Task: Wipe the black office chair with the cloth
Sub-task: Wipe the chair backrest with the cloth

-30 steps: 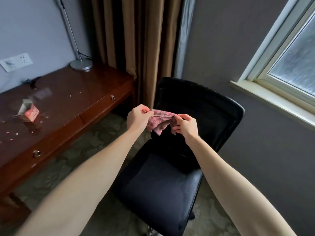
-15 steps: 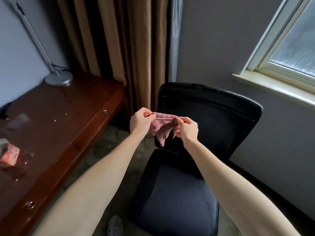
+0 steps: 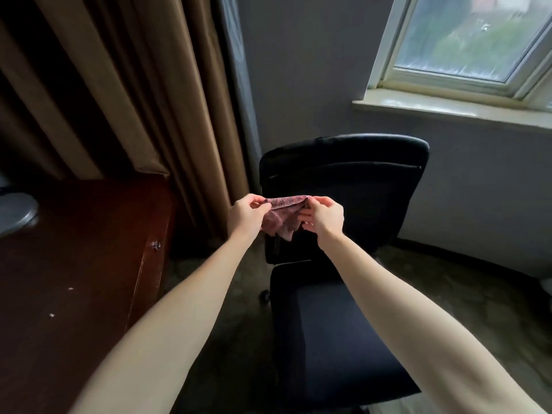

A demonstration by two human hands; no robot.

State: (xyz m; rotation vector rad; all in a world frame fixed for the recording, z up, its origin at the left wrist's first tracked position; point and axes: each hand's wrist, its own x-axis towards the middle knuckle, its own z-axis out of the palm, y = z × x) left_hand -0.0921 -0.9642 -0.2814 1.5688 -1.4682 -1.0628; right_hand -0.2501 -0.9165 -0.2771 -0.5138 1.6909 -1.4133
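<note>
A pink patterned cloth (image 3: 283, 218) is held in the air in front of the backrest (image 3: 358, 180) of the black office chair (image 3: 343, 294), above the rear edge of the seat (image 3: 328, 348). No contact between the cloth and the chair can be made out. The cloth's upper edge is stretched nearly level between the two hands, and the rest hangs in loose folds down to a point.

The left hand (image 3: 245, 218) is closed on the left end of the cloth, the fabric pinched between thumb and curled fingers. The right hand (image 3: 325, 219) is closed on the right end in the same way: the edge is nipped between thumb and forefinger, and the other fingers are curled below it. Both bare forearms are stretched toward the chair from the lower edge of the view, the right one passing over the seat.

The chair is turned with its seat toward the viewer and its backrest upright. To the left of the chair a dark red-brown desk (image 3: 74, 279) is seen, with a small metal drawer knob (image 3: 156, 245) on the side nearest the chair. A grey round base (image 3: 16, 212) rests on the desk's end farthest from the chair, and what it carries is cut off. Behind the chair, to the left, a brown curtain (image 3: 134, 100) is hung. Behind it, up and to the right, a white-framed window (image 3: 385, 49) is set above a pale sill (image 3: 448, 107). Patterned carpet (image 3: 466, 294) is spread beneath the chair.
</note>
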